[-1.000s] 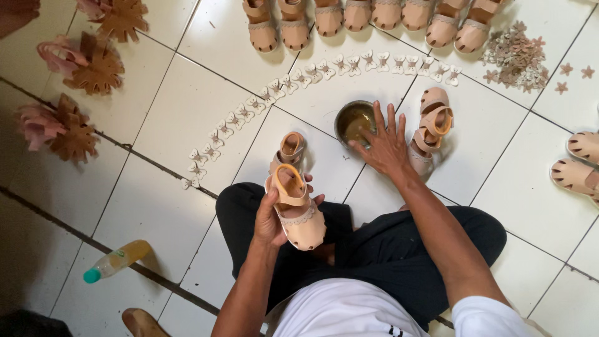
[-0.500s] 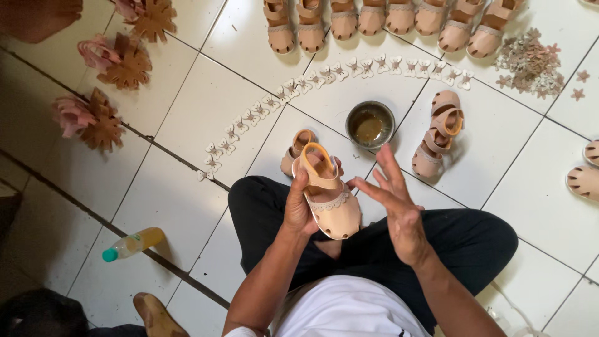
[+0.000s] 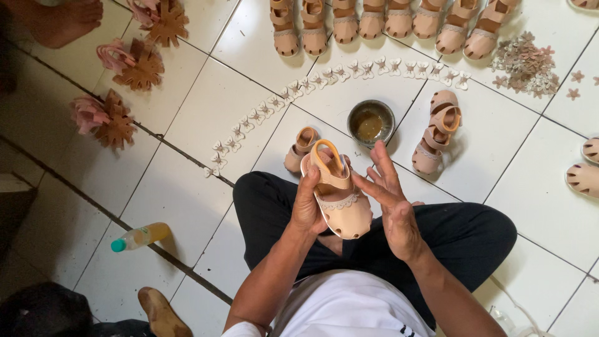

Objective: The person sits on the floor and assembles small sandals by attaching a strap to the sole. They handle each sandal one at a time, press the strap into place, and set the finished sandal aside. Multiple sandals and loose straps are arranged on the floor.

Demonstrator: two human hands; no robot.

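My left hand (image 3: pixel 307 203) grips a small beige child's sandal (image 3: pixel 342 203) with an orange heel strap, held toe toward me above my crossed legs in black trousers. My right hand (image 3: pixel 390 200) has its fingers spread, fingertips touching the sandal's right side near the scalloped strap. Just beyond the hands a small metal bowl (image 3: pixel 370 122) of brownish liquid stands on the white tiles. A second sandal (image 3: pixel 300 148) lies on the floor behind the held one.
An arc of small white butterfly pieces (image 3: pixel 293 93) curves across the tiles. A row of sandals (image 3: pixel 387 25) lines the top, a pair (image 3: pixel 437 132) lies right of the bowl. Flower cut-outs (image 3: pixel 527 62), pink-brown decorations (image 3: pixel 134 65), a bottle (image 3: pixel 140 236).
My right hand came back from the bowl to the sandal. The left hand raised the sandal slightly; the view shifted downward.
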